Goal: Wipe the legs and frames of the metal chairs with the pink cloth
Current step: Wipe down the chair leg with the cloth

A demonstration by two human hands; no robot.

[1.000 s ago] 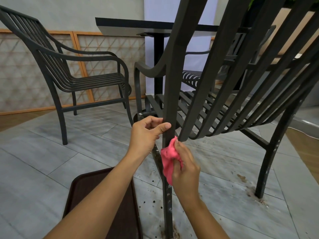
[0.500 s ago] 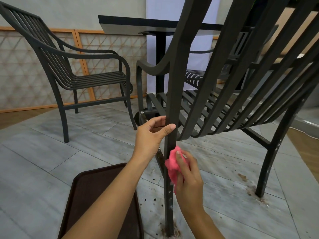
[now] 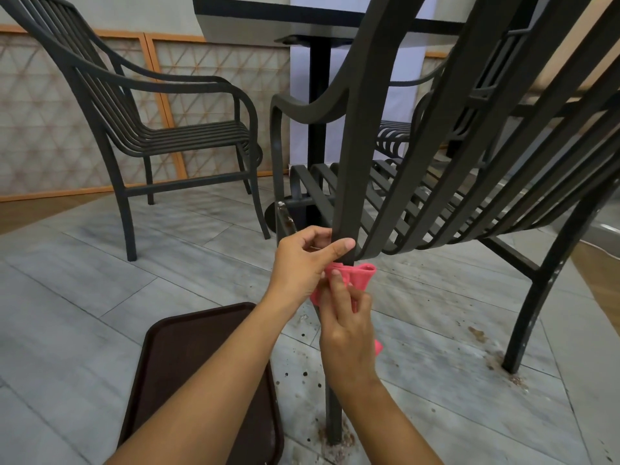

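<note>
Right hand (image 3: pixel 347 333) pinches the pink cloth (image 3: pixel 355 276), bunched around the near chair's rear leg (image 3: pixel 333 417) just under the seat. Left hand (image 3: pixel 307 260) clamps that upright, thumb across the front. Risk, I'd say: the loose wad slides off the narrow bar, or knuckles catch the seat slats (image 3: pixel 402 213). Downward, bare leg runs clear to the stained tiles (image 3: pixel 419 414); the brown tray (image 3: pixel 188 370) sits close on the left.

A café-like seating area: metal chairs (image 3: pixel 174 129) around a pedestal table (image 3: pixel 302 21), tiled floor (image 3: pixel 84 280).
</note>
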